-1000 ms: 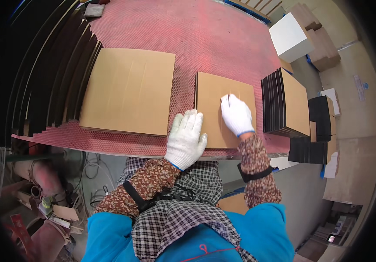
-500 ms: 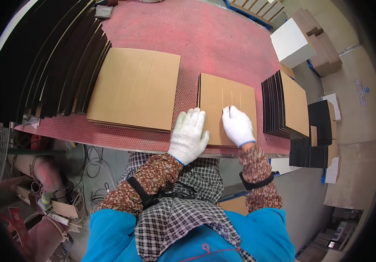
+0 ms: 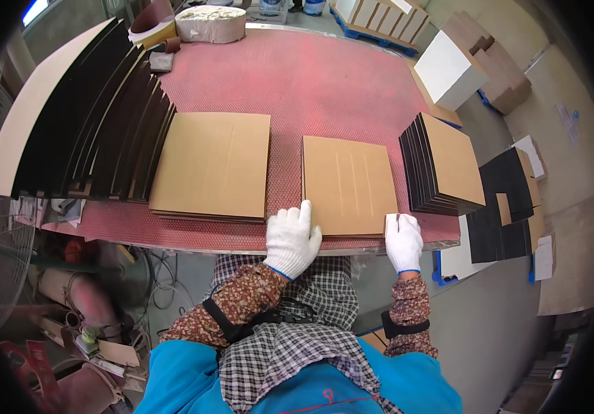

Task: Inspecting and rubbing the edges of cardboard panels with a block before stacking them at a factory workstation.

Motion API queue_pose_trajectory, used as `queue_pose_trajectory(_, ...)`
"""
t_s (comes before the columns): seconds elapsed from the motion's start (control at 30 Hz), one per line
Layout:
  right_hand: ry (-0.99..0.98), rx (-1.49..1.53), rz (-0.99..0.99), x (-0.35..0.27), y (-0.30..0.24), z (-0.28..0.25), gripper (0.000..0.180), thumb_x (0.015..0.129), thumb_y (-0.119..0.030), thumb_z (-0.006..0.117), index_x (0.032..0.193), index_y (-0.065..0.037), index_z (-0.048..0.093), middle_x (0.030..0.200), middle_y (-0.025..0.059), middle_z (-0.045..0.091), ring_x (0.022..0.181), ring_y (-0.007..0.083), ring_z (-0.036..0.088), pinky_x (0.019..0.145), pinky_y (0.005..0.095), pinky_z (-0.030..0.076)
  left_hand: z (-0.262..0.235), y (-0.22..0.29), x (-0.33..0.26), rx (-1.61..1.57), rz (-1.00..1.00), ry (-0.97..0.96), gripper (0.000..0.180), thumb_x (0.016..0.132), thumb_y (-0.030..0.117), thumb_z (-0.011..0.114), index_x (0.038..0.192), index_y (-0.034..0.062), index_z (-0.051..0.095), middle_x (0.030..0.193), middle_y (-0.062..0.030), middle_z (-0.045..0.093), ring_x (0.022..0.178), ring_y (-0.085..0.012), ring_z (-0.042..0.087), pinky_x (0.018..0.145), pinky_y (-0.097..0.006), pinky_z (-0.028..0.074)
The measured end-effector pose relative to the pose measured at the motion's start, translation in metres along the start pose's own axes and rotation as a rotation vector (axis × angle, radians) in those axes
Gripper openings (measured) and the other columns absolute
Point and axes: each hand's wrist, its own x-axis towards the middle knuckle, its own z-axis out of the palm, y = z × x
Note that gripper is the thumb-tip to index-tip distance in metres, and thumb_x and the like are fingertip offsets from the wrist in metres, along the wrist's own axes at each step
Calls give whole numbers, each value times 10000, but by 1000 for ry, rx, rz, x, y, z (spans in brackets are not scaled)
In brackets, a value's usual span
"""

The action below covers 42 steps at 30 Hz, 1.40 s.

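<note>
A low stack of brown boards (image 3: 348, 179) with thin parallel lines on its top sheet lies near the front edge of the table. My left hand (image 3: 293, 240), in a white knit glove, rests by its near left corner, index finger and thumb stretched out and other fingers partly bent, holding nothing. At the near right corner my right hand (image 3: 404, 241), gloved too, is closed around a small pale flat piece (image 3: 391, 224); its exact kind is unclear. A wider stack of brown boards (image 3: 210, 165) lies to the left.
Black-sided boards (image 3: 90, 117) lean in a row at far left. A stack of black-edged boards (image 3: 448, 162) stands right on the red mesh-covered table (image 3: 297, 76). White boxes (image 3: 448, 69) stand beyond its right side. Hoses and machine parts (image 3: 76, 297) sit below left.
My right hand has moved from the lined top of the middle stack to its near right corner. My left hand has drawn back slightly and bent some fingers. The view has shifted.
</note>
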Motion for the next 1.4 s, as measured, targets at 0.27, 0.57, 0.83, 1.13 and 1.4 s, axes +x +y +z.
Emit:
queue_pose_trajectory(0.27, -112, 166, 136, -9, -13, -10, 440, 1057, -382, 493, 1033, 9, 694, 1018, 276, 685, 965, 449, 662, 866, 506, 515, -24, 14, 11, -152, -433, -258, 662, 930, 357, 636, 1486, 56, 440, 1116, -265, 612, 988, -447, 657, 869, -532, 546)
queue_pose_trajectory(0.57, -168, 987, 306, -12, -48, -17, 394, 1085, -294, 480, 1109, 57, 657, 959, 96, 690, 853, 168, 616, 799, 338, 498, -90, -8, 1, 2, -384, -82, 535, 952, 320, 642, 1419, 77, 555, 1011, -204, 641, 919, -400, 681, 789, -486, 561)
queue_pose_trajectory(0.83, -197, 973, 431, -38, -34, 24, 402, 1093, -297, 503, 1111, 75, 656, 947, 54, 691, 845, 127, 588, 777, 313, 494, -80, -24, -14, -380, -390, -1, 528, 924, 175, 661, 1417, 5, 580, 1236, -297, 658, 1112, -400, 677, 954, -436, 540)
queue_pose_trajectory(1.13, -212, 868, 267, -42, -101, 0, 394, 1069, -252, 525, 1181, 109, 635, 1060, 174, 718, 964, 229, 644, 897, 354, 503, -114, -50, -21, 3, -417, 40, 451, 942, 218, 642, 1361, 54, 608, 1055, -210, 669, 964, -368, 681, 851, -436, 552)
queue_pose_trajectory(1.4, -244, 903, -45, -27, -177, 12, 324, 1048, -263, 596, 1174, 27, 665, 1024, 234, 697, 967, 365, 703, 846, 427, 555, -134, -97, -35, 323, 49, 207, 415, 845, 178, 703, 1197, -20, 607, 1195, -197, 594, 1145, -377, 561, 992, -513, 436)
